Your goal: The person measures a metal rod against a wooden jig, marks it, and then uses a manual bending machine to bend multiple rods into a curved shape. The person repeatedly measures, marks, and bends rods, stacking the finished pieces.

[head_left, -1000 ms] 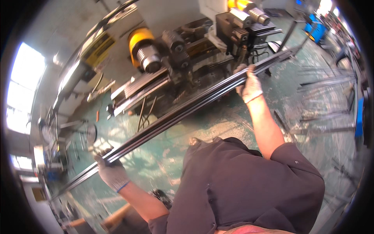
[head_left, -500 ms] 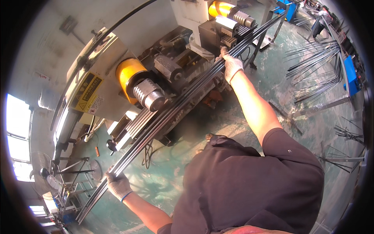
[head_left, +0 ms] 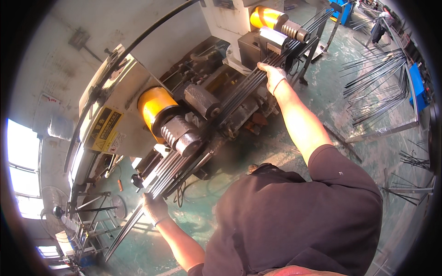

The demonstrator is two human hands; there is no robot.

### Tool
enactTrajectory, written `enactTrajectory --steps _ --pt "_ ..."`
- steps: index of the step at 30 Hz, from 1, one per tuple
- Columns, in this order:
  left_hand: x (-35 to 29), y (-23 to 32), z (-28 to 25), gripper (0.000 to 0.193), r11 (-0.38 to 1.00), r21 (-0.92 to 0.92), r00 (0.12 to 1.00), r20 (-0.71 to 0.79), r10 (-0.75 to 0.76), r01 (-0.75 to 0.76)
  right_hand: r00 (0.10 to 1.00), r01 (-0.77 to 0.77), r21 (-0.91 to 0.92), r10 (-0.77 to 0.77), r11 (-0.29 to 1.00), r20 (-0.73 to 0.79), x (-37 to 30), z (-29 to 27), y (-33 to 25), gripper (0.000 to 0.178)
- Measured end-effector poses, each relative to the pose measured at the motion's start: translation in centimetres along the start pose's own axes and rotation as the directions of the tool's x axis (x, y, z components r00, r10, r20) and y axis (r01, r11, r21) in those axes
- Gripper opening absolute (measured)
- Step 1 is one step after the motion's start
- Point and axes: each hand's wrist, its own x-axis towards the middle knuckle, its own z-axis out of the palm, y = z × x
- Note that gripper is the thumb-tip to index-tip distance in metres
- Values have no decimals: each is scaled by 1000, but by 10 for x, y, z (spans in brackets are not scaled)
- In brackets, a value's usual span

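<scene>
A bundle of long, thin dark metal rods (head_left: 232,102) runs slantwise from the lower left to the upper right, along the front of a machine. Near its lower-left end, my left hand (head_left: 155,209), in a pale knit glove, is wrapped round the rods. My right hand (head_left: 272,76), gloved alike, grips the bundle farther up, close to the upper roller head. The rods lie beneath the ridged steel roller (head_left: 180,135) and the second ridged roller (head_left: 294,30). Fingers on the rods' far side are partly hidden.
Yellow cylinders (head_left: 156,108) back the rollers on the machine, with a yellow warning label (head_left: 107,129) beside them. At right a metal rack (head_left: 384,131) holds many loose rods. A standing fan (head_left: 55,204) is at left. A person (head_left: 381,26) stands far off at upper right.
Both hands have brought the rods in toward the machine, under the rollers. My left hand has moved up and to the right; my right hand has shifted slightly.
</scene>
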Motion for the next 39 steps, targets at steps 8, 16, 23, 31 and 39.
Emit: enactTrajectory --steps 8,16,23,31,39 --pt "19 -7 -18 23 849 -526 985 -125 -119 36 998 -37 -70 34 997 -43 23 5 -7 36" --pt "29 -1 5 23 985 -149 988 -117 -101 83 992 -102 -290 77 952 -98 -43 32 33 59" --pt "35 -25 2 23 987 -157 992 -127 -7 -13 997 62 -104 -67 993 -38 -40 34 43 28" --pt "28 -43 -37 26 970 -244 975 -217 -37 -17 1000 10 -20 -10 1000 -27 -22 20 18 38" --pt "45 11 -9 39 187 -980 803 -52 -594 74 999 30 27 -29 999 -28 6 2 -11 52"
